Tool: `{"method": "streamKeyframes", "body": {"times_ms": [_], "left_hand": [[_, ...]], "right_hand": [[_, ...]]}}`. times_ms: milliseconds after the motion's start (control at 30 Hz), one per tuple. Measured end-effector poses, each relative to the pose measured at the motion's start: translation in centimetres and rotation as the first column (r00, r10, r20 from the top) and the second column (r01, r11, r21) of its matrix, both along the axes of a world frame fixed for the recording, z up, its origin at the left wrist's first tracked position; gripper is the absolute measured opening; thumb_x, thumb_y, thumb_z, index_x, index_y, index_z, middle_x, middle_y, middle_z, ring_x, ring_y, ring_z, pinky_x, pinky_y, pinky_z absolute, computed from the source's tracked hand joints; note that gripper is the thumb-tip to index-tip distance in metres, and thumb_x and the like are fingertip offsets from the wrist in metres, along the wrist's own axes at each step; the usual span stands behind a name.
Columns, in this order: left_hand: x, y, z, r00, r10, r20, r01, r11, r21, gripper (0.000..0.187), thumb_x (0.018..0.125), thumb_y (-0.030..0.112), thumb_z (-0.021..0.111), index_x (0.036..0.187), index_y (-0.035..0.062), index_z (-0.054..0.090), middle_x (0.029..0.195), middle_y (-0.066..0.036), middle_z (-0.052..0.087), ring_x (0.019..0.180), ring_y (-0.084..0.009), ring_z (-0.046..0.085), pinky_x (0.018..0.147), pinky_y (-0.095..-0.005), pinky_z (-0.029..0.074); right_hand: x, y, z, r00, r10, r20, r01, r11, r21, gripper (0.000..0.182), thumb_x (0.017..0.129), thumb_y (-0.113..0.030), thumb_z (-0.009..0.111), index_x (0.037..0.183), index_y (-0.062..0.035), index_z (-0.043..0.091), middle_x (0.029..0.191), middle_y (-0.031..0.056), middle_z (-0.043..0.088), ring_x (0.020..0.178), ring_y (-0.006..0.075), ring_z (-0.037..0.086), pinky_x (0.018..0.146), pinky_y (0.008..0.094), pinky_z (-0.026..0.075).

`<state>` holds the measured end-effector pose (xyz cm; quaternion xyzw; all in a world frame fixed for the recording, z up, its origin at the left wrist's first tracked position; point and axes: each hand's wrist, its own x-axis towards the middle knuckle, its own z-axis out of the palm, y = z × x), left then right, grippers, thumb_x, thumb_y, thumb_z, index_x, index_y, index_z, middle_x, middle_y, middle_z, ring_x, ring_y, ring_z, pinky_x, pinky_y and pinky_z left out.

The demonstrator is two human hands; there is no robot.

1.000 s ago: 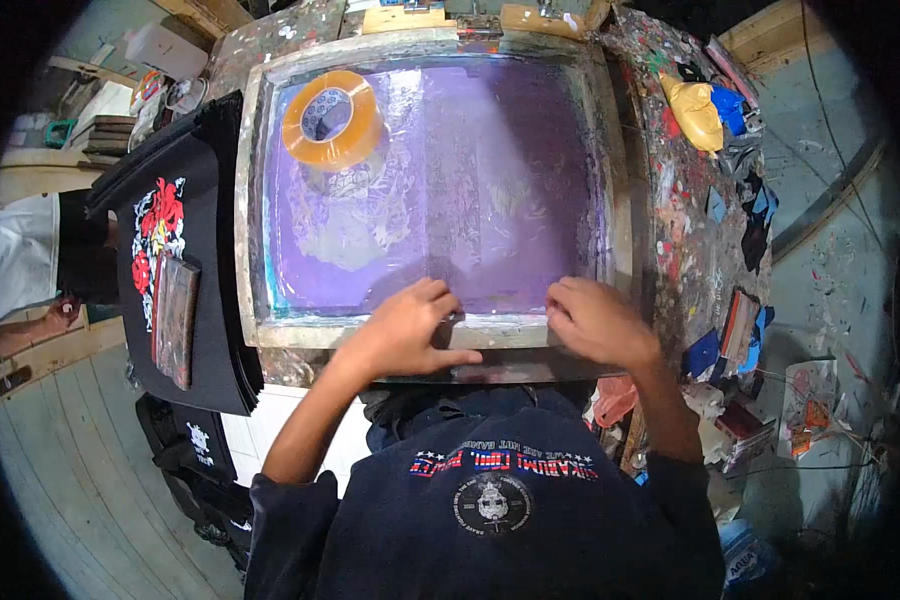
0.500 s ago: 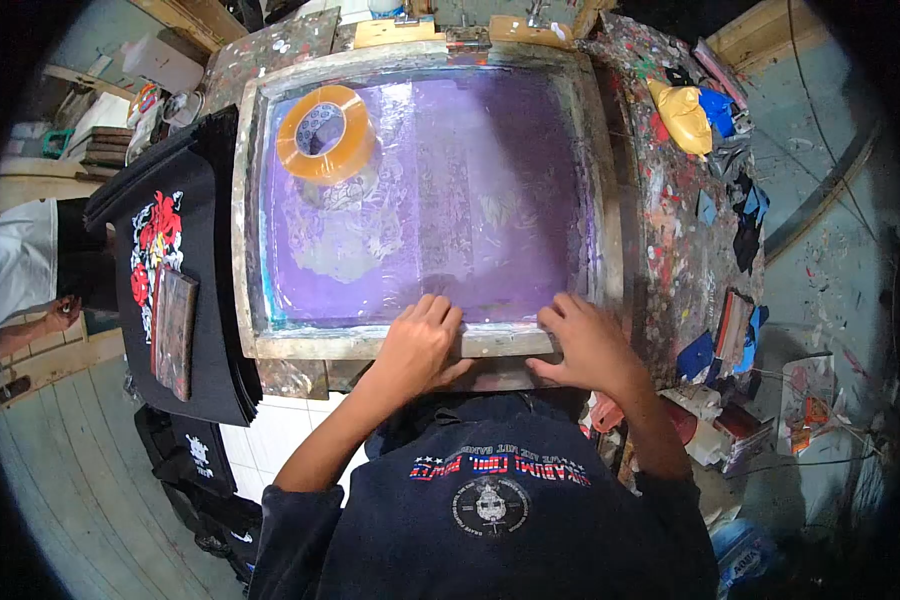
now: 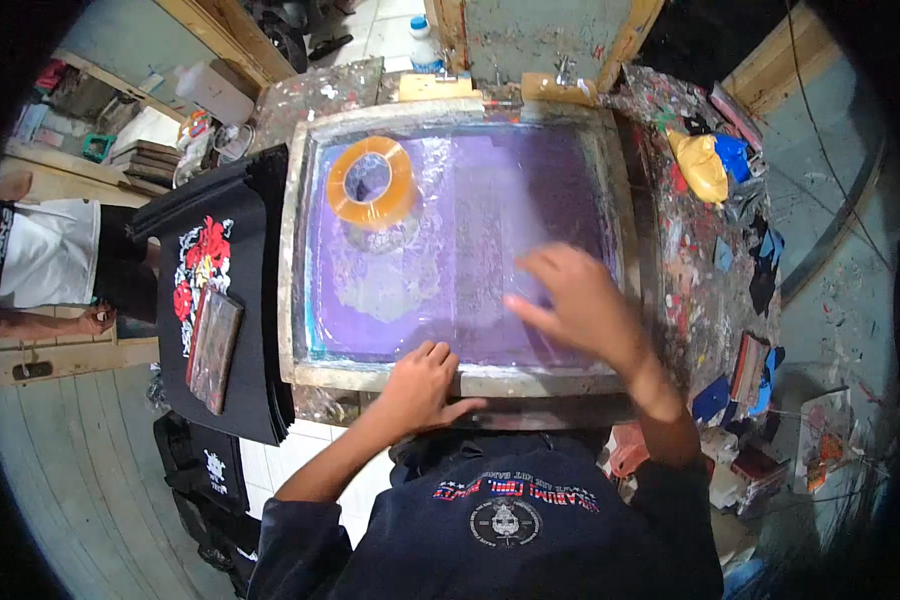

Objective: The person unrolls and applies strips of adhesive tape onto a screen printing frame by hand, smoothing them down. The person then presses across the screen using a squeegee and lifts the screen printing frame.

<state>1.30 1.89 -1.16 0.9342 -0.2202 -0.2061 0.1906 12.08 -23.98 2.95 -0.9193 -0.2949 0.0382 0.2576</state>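
Observation:
A screen-printing frame (image 3: 470, 386) with purple mesh (image 3: 390, 334) and a worn wooden border lies in front of me. My left hand (image 3: 422, 388) grips its near edge, fingers curled over the border and thumb stretched out to the right. Over the right half of the mesh my right hand (image 3: 568, 305) is raised, fingers and thumb apart, holding nothing. A roll of clear amber packing tape (image 3: 372, 184) rests on the mesh at the upper left. Pale artwork shows through the mesh below the roll.
Left of the frame, a squeegee (image 3: 214, 350) lies on stacked black fabric panels (image 3: 255, 300) with a red and white print. A person (image 3: 55, 255) stands farther left. Yellow and blue bags (image 3: 702, 165) sit on the paint-spattered table (image 3: 685, 290). A bottle (image 3: 424, 48) stands behind.
My right hand has let go of the frame's near edge and lifted forward over the mesh. My left hand stays on the edge. The whole view has shifted slightly.

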Motion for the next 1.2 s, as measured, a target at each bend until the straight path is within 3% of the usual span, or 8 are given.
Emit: {"method": "streamKeyframes", "body": {"times_ms": [67,133,233,400,700,933,1033,1200], "left_hand": [[4.0,0.8,3.6,0.938,0.051,-0.344,-0.028,0.997,0.071,0.051,0.082,0.042,0.081,0.101,-0.0032,0.069,0.104,-0.022,0.068,0.099,-0.0378,0.066,0.088,-0.0449,0.054],[7.2,3.3,2.5,0.971,0.198,0.137,-0.189,0.979,-0.072,0.056,0.085,0.045,0.080,0.109,-0.0045,0.070,0.108,-0.025,0.070,0.103,-0.0396,0.068,0.092,-0.0472,0.054],[14.0,6.3,0.7,0.691,0.205,0.694,-0.162,0.979,-0.127,0.063,0.084,0.043,0.079,0.119,-0.0061,0.062,0.118,-0.025,0.062,0.110,-0.0409,0.060,0.100,-0.0474,0.048],[18.3,8.8,-3.5,0.740,0.136,0.659,-0.176,0.984,-0.006,0.060,0.086,0.036,0.078,0.123,-0.0053,0.057,0.114,-0.022,0.060,0.109,-0.0391,0.058,0.113,-0.0505,0.036],[19.1,9.6,-4.5,0.768,0.076,0.636,-0.101,0.995,0.003,0.047,0.087,0.035,0.078,0.105,-0.0020,0.055,0.096,-0.021,0.059,0.097,-0.0398,0.058,0.109,-0.0517,0.038],[14.9,10.1,6.1,0.883,-0.026,0.468,0.081,0.992,-0.097,0.051,0.088,0.044,0.078,0.097,-0.0023,0.059,0.087,-0.020,0.065,0.082,-0.0426,0.065,0.078,-0.0494,0.052],[11.8,8.3,14.1,0.998,0.052,-0.019,-0.055,0.984,-0.168,0.054,0.084,0.046,0.081,0.093,-0.0049,0.066,0.077,-0.020,0.069,0.067,-0.0399,0.069,0.064,-0.0455,0.055],[9.6,7.9,18.0,0.951,0.076,-0.298,-0.105,0.991,-0.080,0.058,0.082,0.048,0.082,0.094,-0.0088,0.073,0.068,-0.020,0.068,0.062,-0.0282,0.072,0.061,-0.0386,0.057]], "right_hand": [[4.9,3.4,-2.3,0.992,-0.007,0.129,-0.004,0.996,0.086,0.061,0.084,-0.036,0.080,0.131,-0.0016,0.063,0.126,0.0215,0.065,0.119,0.0392,0.061,0.103,0.0464,0.049],[10.1,6.4,-5.0,0.988,0.038,0.149,-0.071,0.973,0.220,0.070,0.083,-0.032,0.079,0.141,-0.0012,0.055,0.138,0.0229,0.060,0.130,0.0392,0.055,0.112,0.0457,0.044],[17.4,11.4,-7.8,0.991,0.085,0.102,-0.102,0.980,0.173,0.081,0.078,-0.025,0.080,0.148,-0.0006,0.048,0.147,0.0246,0.054,0.140,0.0382,0.049,0.119,0.0433,0.039],[22.4,13.8,-9.6,0.944,0.316,-0.090,-0.292,0.932,0.216,0.096,0.068,-0.019,0.081,0.153,0.0005,0.042,0.154,0.0254,0.048,0.144,0.0371,0.045,0.121,0.0410,0.036],[19.0,11.9,-9.9,0.985,0.113,-0.133,-0.066,0.947,0.316,0.044,0.082,-0.024,0.080,0.116,0.0021,0.074,0.110,0.0189,0.076,0.103,0.0303,0.073,0.094,0.0389,0.055],[13.6,7.5,-5.3,0.786,0.311,-0.534,0.197,0.692,0.694,0.020,0.091,-0.011,0.078,0.102,0.0048,0.077,0.089,0.0102,0.077,0.080,0.0149,0.072,0.078,0.0296,0.057],[8.6,5.2,-2.3,0.691,0.396,-0.605,0.283,0.621,0.731,0.017,0.091,-0.008,0.078,0.099,0.0061,0.077,0.087,0.0104,0.076,0.079,0.0146,0.071,0.075,0.0295,0.057],[0.3,-3.3,0.2,0.661,0.175,-0.729,0.473,0.657,0.587,0.014,0.093,-0.011,0.077,0.098,0.0015,0.077,0.084,0.0071,0.074,0.077,0.0137,0.071,0.074,0.0280,0.055]]}}
